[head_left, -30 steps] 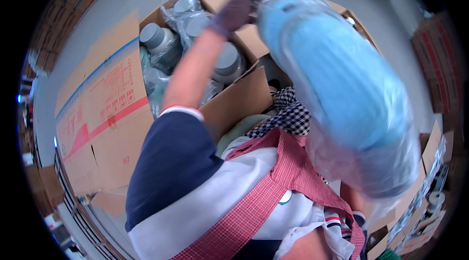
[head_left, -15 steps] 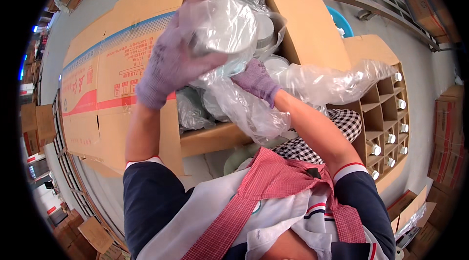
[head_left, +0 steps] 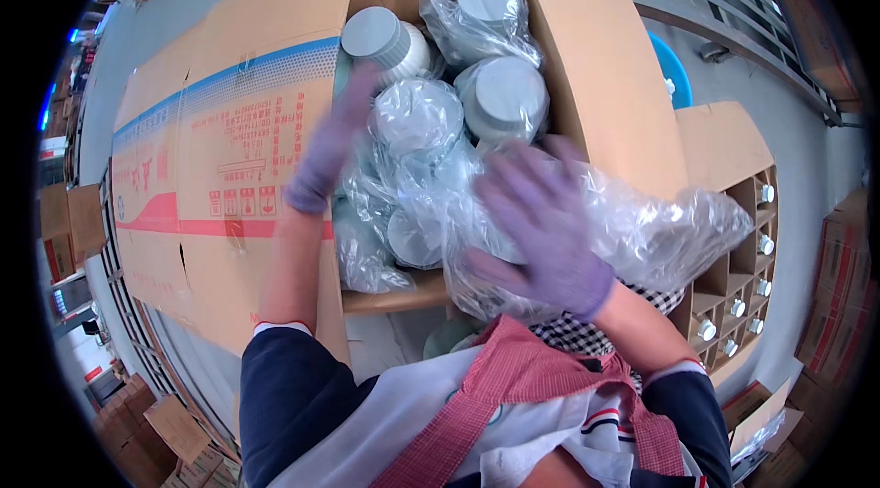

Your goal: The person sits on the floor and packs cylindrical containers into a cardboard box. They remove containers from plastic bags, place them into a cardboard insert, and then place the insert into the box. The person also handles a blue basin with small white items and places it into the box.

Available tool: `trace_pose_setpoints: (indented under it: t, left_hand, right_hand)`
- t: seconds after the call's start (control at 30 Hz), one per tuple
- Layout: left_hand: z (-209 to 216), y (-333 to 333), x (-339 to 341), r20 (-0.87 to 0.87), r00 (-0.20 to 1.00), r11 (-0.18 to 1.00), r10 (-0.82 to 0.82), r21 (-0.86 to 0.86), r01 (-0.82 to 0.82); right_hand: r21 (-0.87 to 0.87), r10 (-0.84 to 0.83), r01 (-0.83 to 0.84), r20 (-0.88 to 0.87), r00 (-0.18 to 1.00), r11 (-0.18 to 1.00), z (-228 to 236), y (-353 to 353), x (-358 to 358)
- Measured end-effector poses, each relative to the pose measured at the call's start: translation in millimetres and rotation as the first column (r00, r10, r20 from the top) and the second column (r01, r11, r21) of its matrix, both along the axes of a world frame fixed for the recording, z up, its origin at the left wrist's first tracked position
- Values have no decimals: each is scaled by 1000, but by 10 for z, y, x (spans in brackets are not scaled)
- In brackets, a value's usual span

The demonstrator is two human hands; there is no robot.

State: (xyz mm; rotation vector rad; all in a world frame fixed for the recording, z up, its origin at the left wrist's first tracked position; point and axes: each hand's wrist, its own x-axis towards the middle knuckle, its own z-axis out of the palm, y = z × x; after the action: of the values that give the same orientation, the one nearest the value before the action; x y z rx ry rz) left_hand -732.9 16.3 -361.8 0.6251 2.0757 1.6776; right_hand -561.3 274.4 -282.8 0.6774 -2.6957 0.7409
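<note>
A bagged jar [head_left: 420, 121] was seated in the carton [head_left: 605, 76], among other grey-lidded jars [head_left: 506, 96]. The right hand [head_left: 550, 231] was held released, its fingers spread over loose plastic [head_left: 665, 218]. The left hand [head_left: 335, 144] was blurred beside the carton's left side; whether anything was grasped could not be told. White-capped bottles [head_left: 706, 329] were stood in a divided carton [head_left: 724, 147] at right.

View: head, left fisheye | facing: down over left hand [head_left: 333, 147], right hand [head_left: 543, 224], open carton [head_left: 600, 76] | range: near
</note>
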Motion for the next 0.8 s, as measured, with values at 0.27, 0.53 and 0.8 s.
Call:
trace_pose_setpoints:
  t: [0.27, 0.53, 0.8]
  left_hand:
    - [-1321, 415, -816, -602, 580, 511, 549, -308, -803]
    - [-1583, 166, -437, -402, 574, 475, 714, -325, -818]
    - [-2079, -171, -602, -157, 953, 456, -258, -889, -23]
  right_hand:
    - [214, -161, 101, 287, 944, 972, -1037, 334, 394]
    - [136, -171, 141, 250, 953, 981, -1091, 326, 460]
    - [85, -211, 197, 220, 953, 977, -1145, 334, 469]
